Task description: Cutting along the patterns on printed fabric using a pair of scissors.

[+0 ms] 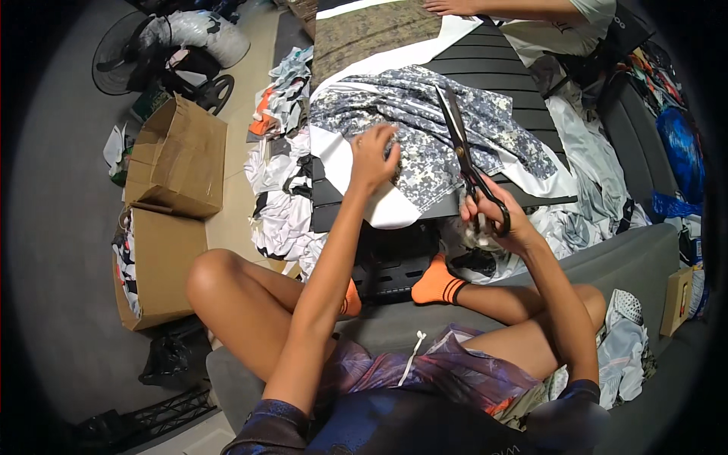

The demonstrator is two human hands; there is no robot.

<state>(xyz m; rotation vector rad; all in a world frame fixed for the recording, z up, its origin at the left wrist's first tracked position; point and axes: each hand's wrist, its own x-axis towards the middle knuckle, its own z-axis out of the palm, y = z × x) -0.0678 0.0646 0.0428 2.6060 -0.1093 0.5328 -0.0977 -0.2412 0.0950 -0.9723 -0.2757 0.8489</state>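
Grey digital-camouflage fabric (pixel 417 167) with white margins lies on the slatted black table (pixel 485 61). My left hand (pixel 373 158) is over its left part, fingers apart and bent, touching or just above it. My right hand (pixel 489 208) grips the handles of long black scissors (pixel 460 148) near the front table edge. Their blades point away from me over the camouflage fabric. Behind that lies an olive patterned fabric (pixel 371 34) with white borders.
A co-worker's hand (pixel 447 7) rests on the far fabric. Cardboard boxes (pixel 178 159) stand at the left beside scrap piles (pixel 280 197). Pale fabric (pixel 588 159) hangs by the table's right side. I sit cross-legged on a grey sofa (pixel 629 254).
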